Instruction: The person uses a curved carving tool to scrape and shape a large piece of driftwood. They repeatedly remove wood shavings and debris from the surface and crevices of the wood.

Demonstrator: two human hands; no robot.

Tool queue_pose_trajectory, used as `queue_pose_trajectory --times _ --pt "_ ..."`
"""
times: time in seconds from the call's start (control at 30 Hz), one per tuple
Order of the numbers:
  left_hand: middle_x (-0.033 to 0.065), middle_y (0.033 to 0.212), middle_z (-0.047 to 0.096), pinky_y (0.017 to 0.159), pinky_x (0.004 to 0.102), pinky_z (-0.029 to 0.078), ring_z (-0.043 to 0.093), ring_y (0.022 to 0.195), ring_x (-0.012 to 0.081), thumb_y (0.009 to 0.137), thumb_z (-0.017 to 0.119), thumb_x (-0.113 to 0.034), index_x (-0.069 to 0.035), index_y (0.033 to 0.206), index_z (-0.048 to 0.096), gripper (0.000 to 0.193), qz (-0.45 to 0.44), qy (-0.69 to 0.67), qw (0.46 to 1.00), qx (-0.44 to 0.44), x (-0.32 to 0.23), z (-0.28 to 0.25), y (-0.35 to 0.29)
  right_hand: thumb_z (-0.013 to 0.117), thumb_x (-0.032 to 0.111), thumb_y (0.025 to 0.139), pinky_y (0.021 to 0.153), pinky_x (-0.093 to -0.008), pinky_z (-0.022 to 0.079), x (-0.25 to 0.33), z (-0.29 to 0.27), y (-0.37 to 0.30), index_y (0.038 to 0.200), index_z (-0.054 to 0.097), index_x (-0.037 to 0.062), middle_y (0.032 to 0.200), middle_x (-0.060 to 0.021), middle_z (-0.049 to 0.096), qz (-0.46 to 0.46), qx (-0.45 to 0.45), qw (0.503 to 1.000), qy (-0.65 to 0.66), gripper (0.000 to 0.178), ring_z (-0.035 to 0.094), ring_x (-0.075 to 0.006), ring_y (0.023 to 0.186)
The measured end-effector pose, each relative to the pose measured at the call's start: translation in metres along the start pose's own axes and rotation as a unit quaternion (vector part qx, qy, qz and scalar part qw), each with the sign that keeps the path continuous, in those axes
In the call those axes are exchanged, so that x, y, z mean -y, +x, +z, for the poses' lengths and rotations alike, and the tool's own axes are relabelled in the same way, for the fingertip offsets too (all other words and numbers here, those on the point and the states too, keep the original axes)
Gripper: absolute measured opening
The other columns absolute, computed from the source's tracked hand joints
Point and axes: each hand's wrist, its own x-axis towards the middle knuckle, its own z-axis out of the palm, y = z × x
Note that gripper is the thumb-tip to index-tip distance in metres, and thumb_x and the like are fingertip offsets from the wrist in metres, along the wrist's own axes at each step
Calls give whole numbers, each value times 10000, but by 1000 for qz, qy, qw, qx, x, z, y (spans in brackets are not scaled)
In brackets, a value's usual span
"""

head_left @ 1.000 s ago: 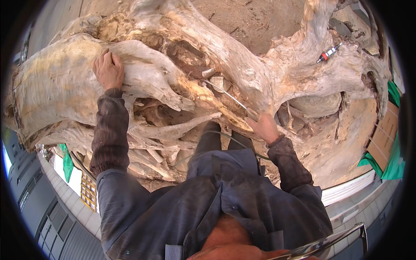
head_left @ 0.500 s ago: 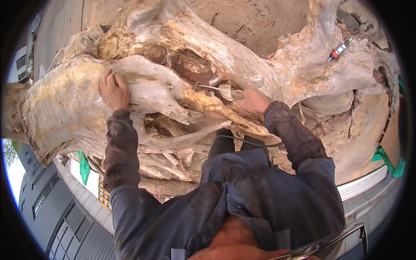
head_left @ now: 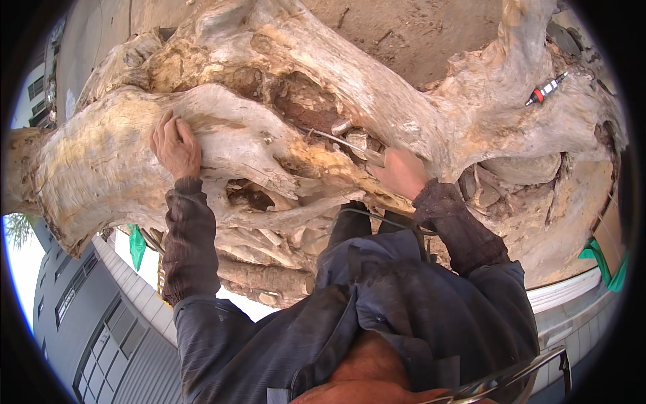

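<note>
A large weathered tree root [head_left: 222,121], pale and tan with deep hollows, stretches across in front of me. My left hand [head_left: 176,147] lies on its smooth upper surface at the left, fingers bent a little and apart, holding nothing. At the edge of the middle hollow, my right hand [head_left: 402,174] is closed round a slim, pale rod-like tool [head_left: 340,141]. The tool's thin end points left into the hollow; its handle end is covered by my fingers. Beside the rod, a whitish stone-like lump [head_left: 358,140] sits in the hollow.
A red, black and silver hand tool [head_left: 546,89] rests on the root's right part. A dark cable [head_left: 397,222] passes by my legs. Green cloth [head_left: 609,266] hangs at the far right, and a grey building [head_left: 101,330] stands at lower left.
My right hand has come slightly nearer my body and to the right, so the rod slants more steeply. My left hand stays in place. The view has shifted a little.
</note>
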Motion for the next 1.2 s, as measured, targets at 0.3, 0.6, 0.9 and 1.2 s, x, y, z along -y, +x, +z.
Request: queue_pose_trajectory --times 0.3,0.6,0.9,1.2 --pt "53 1262 690 1107 409 356 575 1205 301 969 572 -177 -69 1052 721 202 1 0 1000 9 -2 0 0 681 221 834 619 -502 534 17 7 -14 801 638 -32 730 -247 679 -29 -84 993 -72 259 697 -409 708" --pt "58 1235 701 1101 405 363 595 1179 283 967 573 -173 -68 1057 721 203 13 -2 1000 4 -3 0 2 586 55 818 586 -443 546 35 32 -24 866 615 -43 713 -214 689 5 -111 987 -114 112 717 -341 668" --pt "79 1196 704 1088 431 371 609 1149 283 940 605 -134 -60 1025 699 146 14 -15 1000 -15 -2 -1 1 597 100 840 557 -475 527 41 78 -45 866 588 -32 690 -206 681 70 -140 986 -51 135 701 -355 627" --pt "75 1192 704 1094 439 367 613 1132 285 936 607 -135 -60 1008 695 137 16 -5 1000 -15 -2 -2 1 634 160 880 543 -482 515 40 88 -49 871 545 -14 660 -200 660 39 -145 988 -42 196 675 -370 594"
